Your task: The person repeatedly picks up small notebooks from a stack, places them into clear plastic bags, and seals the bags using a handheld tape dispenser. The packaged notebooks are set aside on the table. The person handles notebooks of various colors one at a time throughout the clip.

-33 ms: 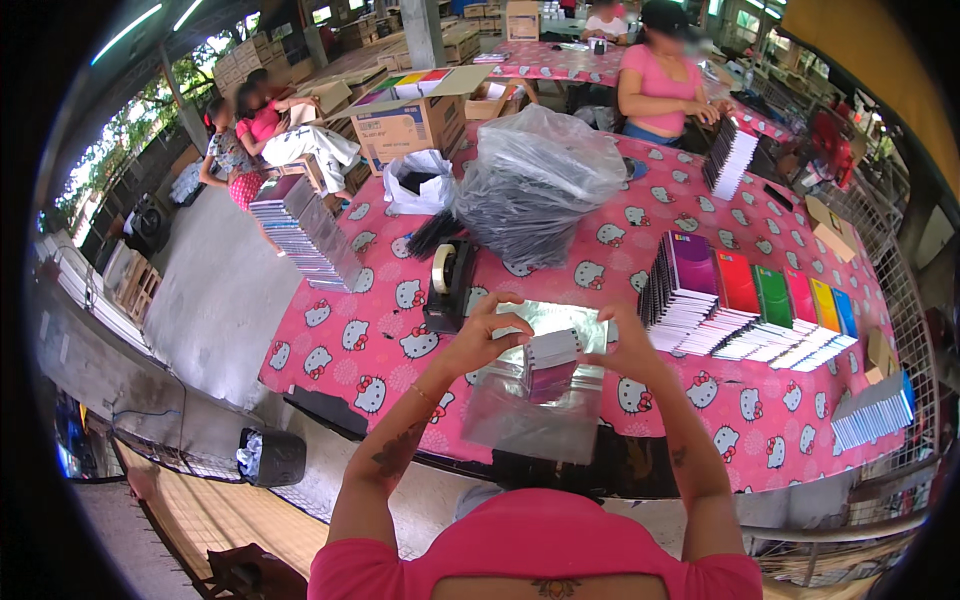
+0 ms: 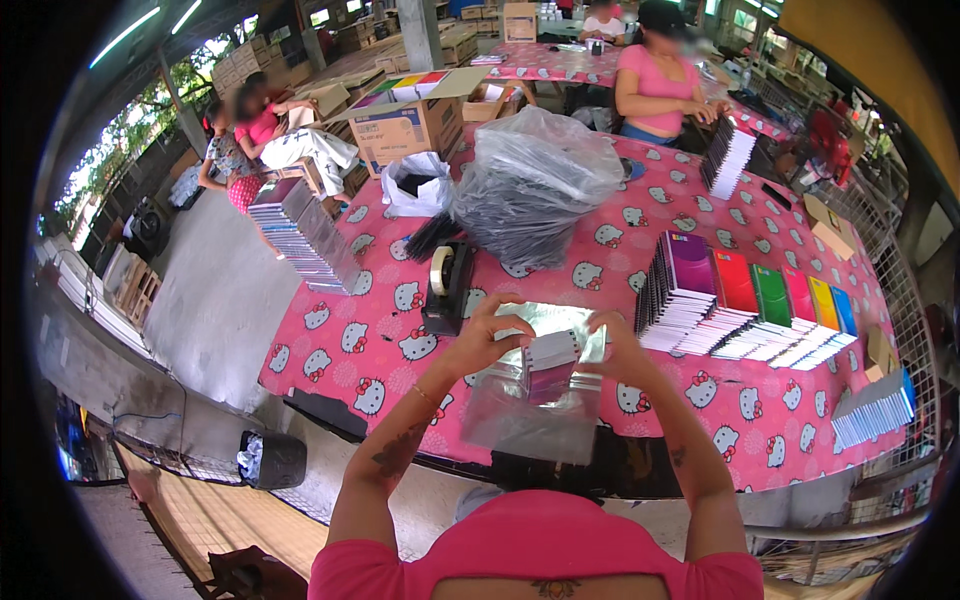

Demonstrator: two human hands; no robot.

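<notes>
At the table's near edge, a small stack of spiral notebooks [image 2: 550, 352] with a purple cover stands tilted, its lower part seen through clear plastic. Shiny clear plastic bags [image 2: 530, 430] lie under and around it. My left hand [image 2: 490, 338] is at the stack's left, its thumb at the top corner and its finger curled over the plastic's edge. On the other side my right hand [image 2: 612, 348] pinches the plastic, thumb close to the stack's right edge. How far the plastic encloses the notebooks is hard to see. A black tape dispenser [image 2: 448, 290] stands beyond my left hand.
Rows of coloured notebooks [image 2: 735, 290] stand right, with a blue stack [image 2: 873, 410] farther over. A big plastic bag of dark items [image 2: 540, 185], a white bag [image 2: 418, 185] and a carton [image 2: 410, 130] stand behind. Left is a wrapped stack [image 2: 300, 235]. A co-worker [image 2: 665, 80] handles notebooks opposite.
The fingers of my right hand have moved slightly down and inward toward the stack. My left hand has hardly moved.
</notes>
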